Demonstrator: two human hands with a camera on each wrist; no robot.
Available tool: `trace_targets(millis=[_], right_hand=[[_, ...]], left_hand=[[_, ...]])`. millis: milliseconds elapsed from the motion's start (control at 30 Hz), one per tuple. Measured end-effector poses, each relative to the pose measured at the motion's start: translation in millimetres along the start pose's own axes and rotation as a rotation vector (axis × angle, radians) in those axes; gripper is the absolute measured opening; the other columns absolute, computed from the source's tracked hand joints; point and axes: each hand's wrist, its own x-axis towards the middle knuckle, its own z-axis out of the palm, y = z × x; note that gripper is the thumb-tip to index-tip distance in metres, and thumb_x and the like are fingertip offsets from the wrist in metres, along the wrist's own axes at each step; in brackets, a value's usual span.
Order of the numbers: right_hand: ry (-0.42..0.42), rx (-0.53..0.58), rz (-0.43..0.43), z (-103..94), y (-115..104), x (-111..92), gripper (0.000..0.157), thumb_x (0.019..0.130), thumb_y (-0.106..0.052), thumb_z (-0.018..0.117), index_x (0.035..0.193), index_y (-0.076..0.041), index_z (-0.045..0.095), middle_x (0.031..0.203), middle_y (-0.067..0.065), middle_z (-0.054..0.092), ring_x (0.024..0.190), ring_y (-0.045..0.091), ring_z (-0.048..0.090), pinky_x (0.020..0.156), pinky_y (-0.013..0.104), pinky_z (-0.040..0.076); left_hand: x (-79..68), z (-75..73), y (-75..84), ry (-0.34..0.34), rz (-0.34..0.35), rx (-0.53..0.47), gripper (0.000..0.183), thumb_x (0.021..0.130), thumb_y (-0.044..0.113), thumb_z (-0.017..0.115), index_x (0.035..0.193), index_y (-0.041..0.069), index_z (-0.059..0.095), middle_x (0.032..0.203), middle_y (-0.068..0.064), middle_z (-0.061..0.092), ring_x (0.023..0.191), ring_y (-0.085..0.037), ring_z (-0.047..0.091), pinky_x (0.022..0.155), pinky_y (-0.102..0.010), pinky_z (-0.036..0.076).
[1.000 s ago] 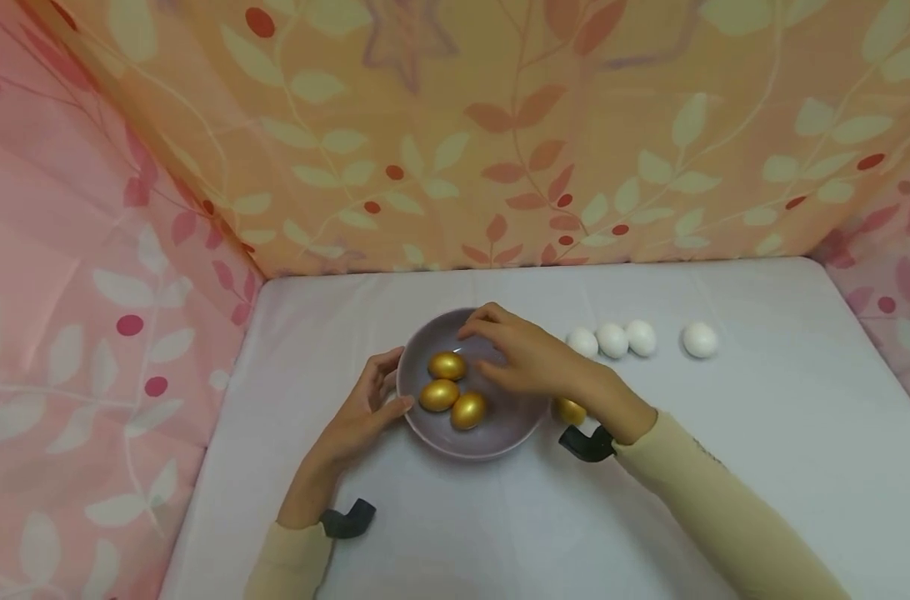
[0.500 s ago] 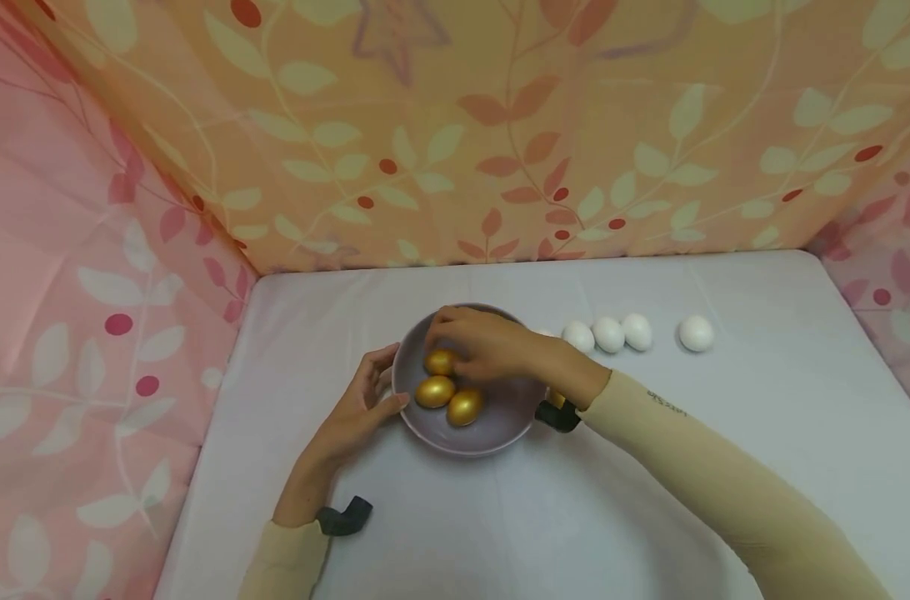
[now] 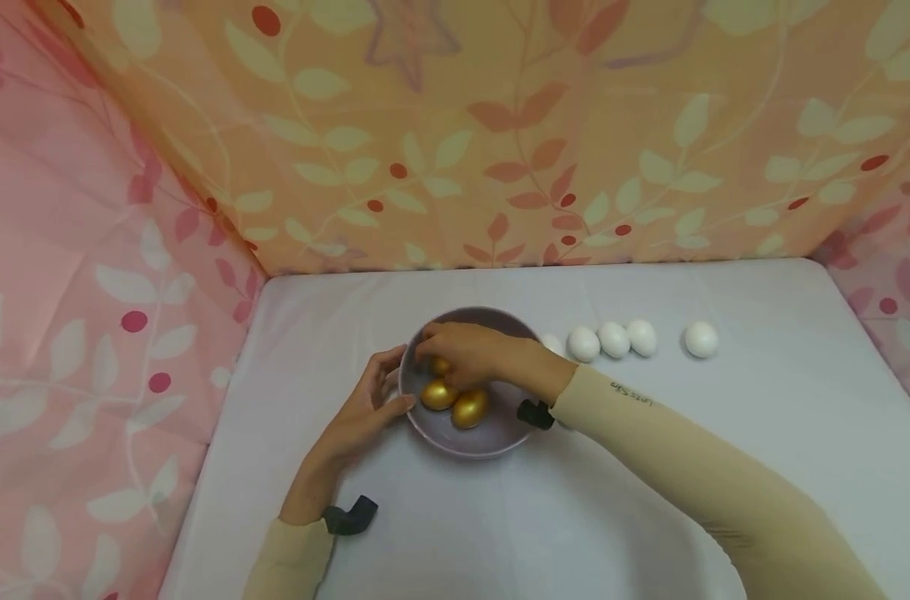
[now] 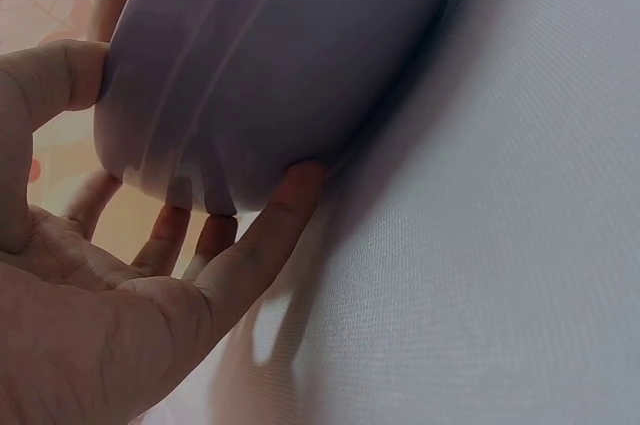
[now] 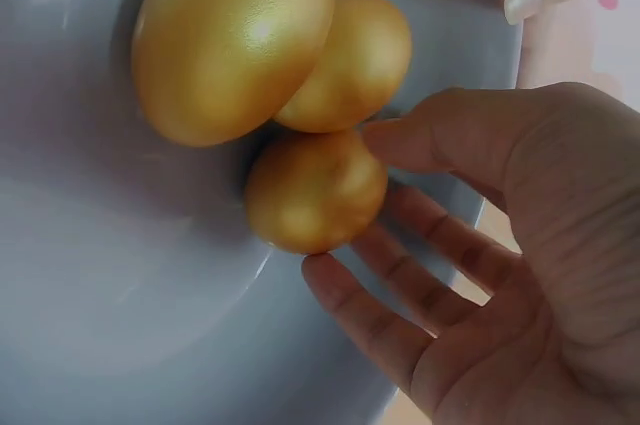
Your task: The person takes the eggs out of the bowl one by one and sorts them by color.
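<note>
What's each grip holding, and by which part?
The left grip holds the bowl by its rim and outer wall; the right grip holds a golden egg by its sides.

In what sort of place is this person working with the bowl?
Probably a small enclosed booth set up for filming: a leaf-patterned orange backdrop rises at the far edge of the white table, and pink leaf-patterned panels flank both sides.

Bowl (image 3: 492, 436), white eggs (image 3: 614, 341) on table (image 3: 455, 525)
</note>
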Motion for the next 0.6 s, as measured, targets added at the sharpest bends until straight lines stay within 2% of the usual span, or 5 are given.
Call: trace_targets(millis=[267,433,600], right_hand=[[-0.021,-0.007,0.033,4.2,-0.6,3.3,0.042,0.091,-0.009,0.078,0.132,-0.011,0.07,0.127,0.009,0.061,0.113,0.026,0.06,0.106,0.042,0.051],[-0.035,0.014,0.068,6.4,-0.3,4.2,0.042,0.093,-0.007,0.076,0.133,-0.01,0.065,0.126,0.01,0.059,0.109,0.025,0.061,0.104,0.041,0.052],[-0.027,0.02,0.088,6.6,0.9,4.8,0.044,0.093,-0.007,0.075,0.136,-0.008,0.064,0.128,0.009,0.062,0.113,0.024,0.062,0.107,0.041,0.051]], left_hand=[[0.2,-0.1,0.4,-0.006,0.015,0.002,0.074,0.101,0.011,0.068,0.162,0.024,0.028,0.174,-0.006,0.025,0.162,-0.041,0.024,0.108,-0.022,0.048],[-0.6,1.3,0.1,-0.016,0.012,-0.018,0.074,0.102,0.01,0.068,0.163,0.024,0.027,0.173,-0.006,0.024,0.162,-0.04,0.024,0.106,-0.021,0.05],[-0.5,2.5,1.3,-0.011,0.02,-0.019,0.075,0.102,0.011,0.068,0.163,0.025,0.027,0.173,-0.007,0.025,0.162,-0.038,0.025,0.105,-0.021,0.051]])
